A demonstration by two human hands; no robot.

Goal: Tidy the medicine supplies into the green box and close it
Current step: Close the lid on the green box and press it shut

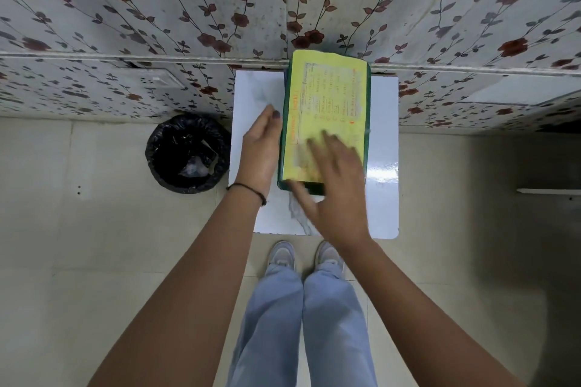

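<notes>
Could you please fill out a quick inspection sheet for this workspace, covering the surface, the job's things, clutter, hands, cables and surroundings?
Surface: small white table against the wall, glossy, bare around the box.
Job's things: green box lies on the table, its lid down, a yellow printed sheet on top; no loose medicine supplies seen.
Clutter: nothing seen on the table.
Hands: left hand is flat against the box's left side; right hand is blurred, spread over the near end of the lid; neither holds anything.
Cables: nothing seen.
Surroundings: black-lined waste bin on the floor left of the table, some rubbish inside; floral wall covering behind; tiled floor.
</notes>
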